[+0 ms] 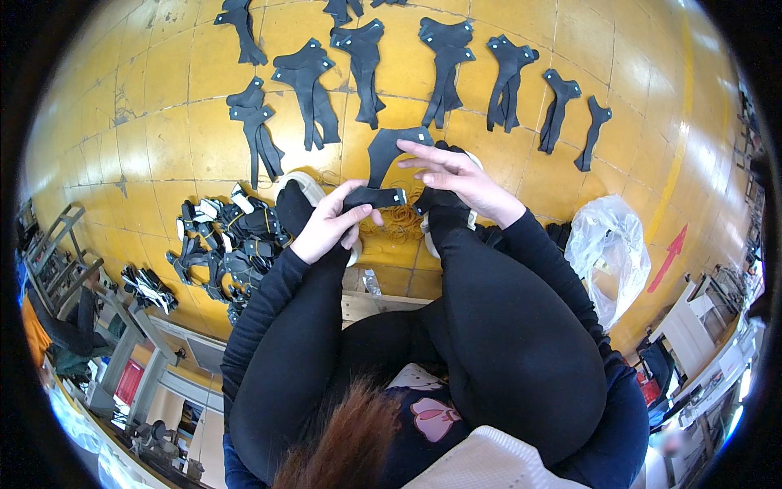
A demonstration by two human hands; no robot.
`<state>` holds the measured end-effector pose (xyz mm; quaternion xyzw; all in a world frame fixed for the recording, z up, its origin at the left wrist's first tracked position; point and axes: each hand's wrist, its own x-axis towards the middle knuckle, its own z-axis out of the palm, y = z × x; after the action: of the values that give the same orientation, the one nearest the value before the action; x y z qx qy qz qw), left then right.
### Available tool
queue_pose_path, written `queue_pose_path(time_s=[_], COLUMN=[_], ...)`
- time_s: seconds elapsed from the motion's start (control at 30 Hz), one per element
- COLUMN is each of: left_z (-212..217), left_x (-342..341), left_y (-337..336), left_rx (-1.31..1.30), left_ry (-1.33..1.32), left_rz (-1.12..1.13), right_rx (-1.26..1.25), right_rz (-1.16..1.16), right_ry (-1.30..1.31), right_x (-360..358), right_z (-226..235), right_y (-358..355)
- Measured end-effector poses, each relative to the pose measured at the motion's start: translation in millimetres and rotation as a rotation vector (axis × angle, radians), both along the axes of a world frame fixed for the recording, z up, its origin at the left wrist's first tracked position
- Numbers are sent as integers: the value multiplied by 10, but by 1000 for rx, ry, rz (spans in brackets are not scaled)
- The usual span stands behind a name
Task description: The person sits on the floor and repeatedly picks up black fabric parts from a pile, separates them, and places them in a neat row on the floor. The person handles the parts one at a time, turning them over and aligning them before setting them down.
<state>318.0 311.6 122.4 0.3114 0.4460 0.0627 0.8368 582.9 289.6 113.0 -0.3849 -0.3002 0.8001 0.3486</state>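
Observation:
My left hand is closed around a small black fabric piece with a pale tag at its right end. My right hand is open, its fingers stretched to the left and nothing visible in them. Just beyond, a larger black cut fabric piece, also tagged, lies on the floor near my right fingertips. Between my feet sits a loose heap of thin yellow bands, partly hidden by the held piece.
Black fabric pieces, such as one stack, lie in rows on the yellow tiled floor. A pile of banded black bundles is left of my feet. On the right stand a clear plastic bag and a red floor arrow.

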Motion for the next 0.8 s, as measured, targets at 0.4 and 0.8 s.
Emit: queue_pose_path(time_s=[0.4, 0.8], left_z=[-51, -95], left_x=[2, -26], left_y=[41, 30], left_rx=[-12, -25], left_ry=[-5, -13], left_rz=[-13, -41], right_rx=[11, 2], right_rz=[-18, -155], right_ry=[28, -20], right_x=[7, 82], right_z=[7, 7], right_y=[55, 114])
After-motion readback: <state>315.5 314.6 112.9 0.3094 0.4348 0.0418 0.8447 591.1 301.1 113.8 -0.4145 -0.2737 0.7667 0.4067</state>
